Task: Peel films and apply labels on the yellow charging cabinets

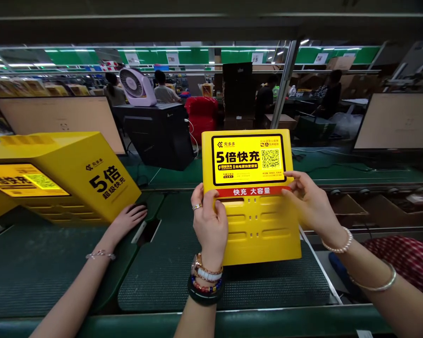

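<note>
A yellow front panel [232, 244] with a black-framed label and QR code stands tilted above the dark ribbed mat. Across its middle, just under the label, runs a red strip [252, 191] with white characters. My left hand [211, 225], wearing a ring, watch and bracelets, grips the panel's left side, fingertips near the strip's left end. At the right edge, my right hand [308, 202] has its thumb on the strip's right end and its index finger at the label's lower right corner. Part of the right hand is blurred.
Another person's hand [129, 218] lies on a computer mouse beside a large yellow cabinet [91, 173] at left. Behind the bench are a black computer case [155, 136], a fan [137, 87] and a monitor [398, 122]. Cardboard boxes [347, 206] sit at right.
</note>
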Tool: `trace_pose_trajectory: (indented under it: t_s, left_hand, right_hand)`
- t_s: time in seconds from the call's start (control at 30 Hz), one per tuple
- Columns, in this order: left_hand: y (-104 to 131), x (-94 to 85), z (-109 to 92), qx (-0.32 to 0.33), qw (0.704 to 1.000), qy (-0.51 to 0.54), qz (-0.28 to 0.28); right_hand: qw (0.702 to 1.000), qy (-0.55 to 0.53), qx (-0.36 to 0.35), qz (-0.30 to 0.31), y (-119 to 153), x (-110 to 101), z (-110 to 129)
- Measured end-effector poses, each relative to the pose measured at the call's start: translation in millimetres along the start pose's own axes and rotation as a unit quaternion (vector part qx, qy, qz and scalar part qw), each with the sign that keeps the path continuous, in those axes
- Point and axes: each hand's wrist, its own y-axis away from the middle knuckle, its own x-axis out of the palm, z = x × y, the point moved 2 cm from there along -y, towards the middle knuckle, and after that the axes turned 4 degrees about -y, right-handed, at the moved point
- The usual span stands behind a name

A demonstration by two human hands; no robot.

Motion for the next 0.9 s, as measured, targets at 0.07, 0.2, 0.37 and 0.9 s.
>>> trace_pose_trajectory:
  t_s: [0.07,0.2,0.37,0.9]
  left_hand:
    - [-0.3,0.0,-0.4,-0.002,1.0,0.0,0.004]
    - [-0.8,0.9,0.2,0.003,1.0,0.001,0.0]
    - [-0.4,1.8,1.0,0.007,1.0,0.0,-0.007]
    - [1.3,0.3,0.7,0.006,1.0,0.006,-0.004]
  right_hand:
    - [1.0,0.001,0.001,-0.003,-0.5,0.7,-0.8]
    - [1.0,0.002,0.002,-0.008,-0.5,1.5,-1.3]
    - [1.0,0.009,-0.006,-0.024,0.1,2.2,0.2]
    - [0.998,-0.064,0.002,-0.022,4.0,0.2,-0.4]
